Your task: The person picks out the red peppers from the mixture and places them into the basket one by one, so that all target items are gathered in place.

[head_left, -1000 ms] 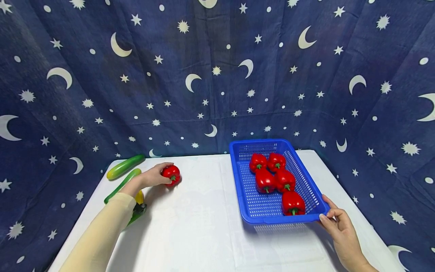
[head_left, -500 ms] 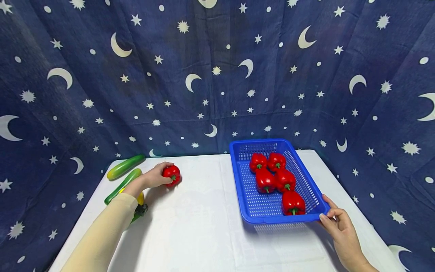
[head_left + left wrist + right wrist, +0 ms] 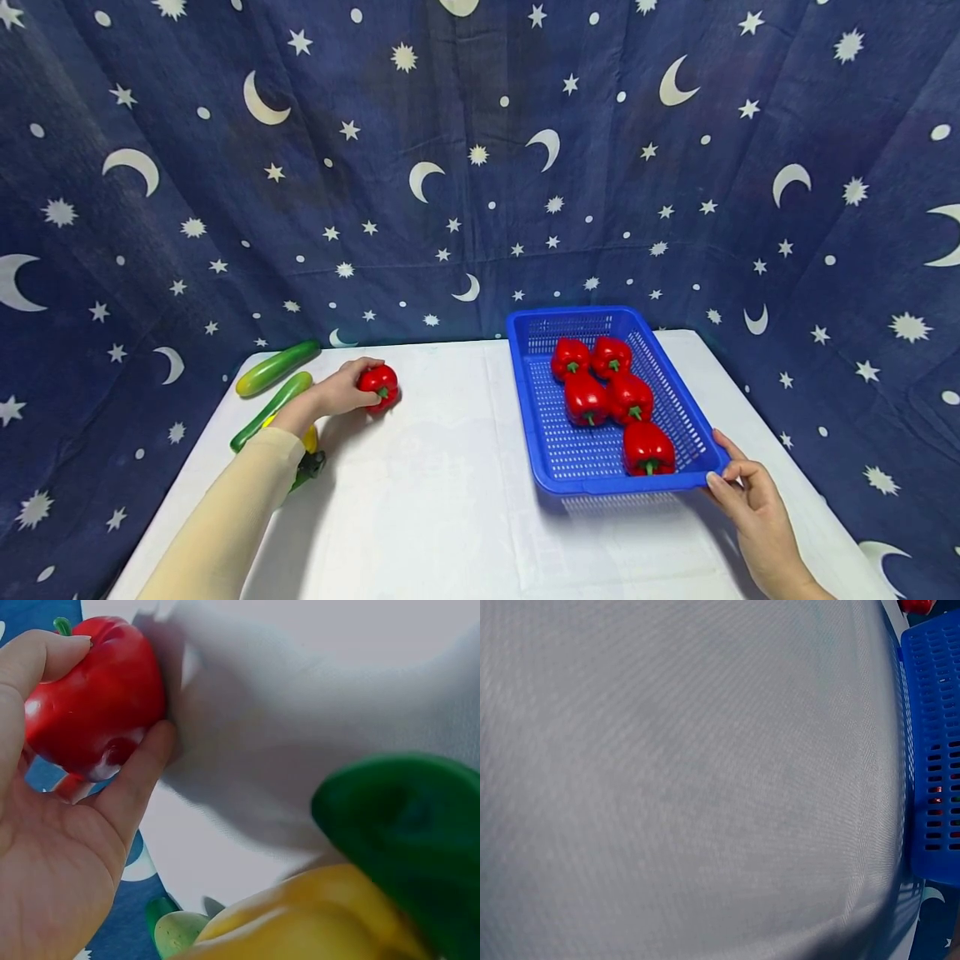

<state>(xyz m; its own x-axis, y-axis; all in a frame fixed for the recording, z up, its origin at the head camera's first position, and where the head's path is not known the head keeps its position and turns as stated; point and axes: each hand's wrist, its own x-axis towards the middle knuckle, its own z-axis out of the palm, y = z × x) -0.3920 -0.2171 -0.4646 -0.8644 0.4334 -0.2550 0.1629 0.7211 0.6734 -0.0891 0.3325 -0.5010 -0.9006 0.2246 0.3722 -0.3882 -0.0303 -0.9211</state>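
My left hand [image 3: 342, 392] grips a red bell pepper [image 3: 112, 690] on the left part of the table, thumb near its green stem and fingers round its far side. At the right, my right hand [image 3: 757, 508] holds the near right corner of a blue plastic basket [image 3: 558, 486], thumb on the rim. Several red bell peppers [image 3: 648, 447] lie inside that basket. The right wrist view catches mostly white cloth, with the basket's slotted wall [image 3: 937, 750] at its right edge and no right fingers visible.
Two green cucumbers [image 3: 277, 368] lie at the table's far left. Under my left forearm are a yellow pepper [image 3: 300, 915] and a dark green vegetable [image 3: 412, 825], partly hidden. A blue curtain with moons and stars [image 3: 480, 167] rises behind the white tablecloth [image 3: 435, 500].
My left forearm has shifted very slightly, showing a bit more of the yellow pepper beneath it. Both hands, the held red pepper and the basket stay in place.
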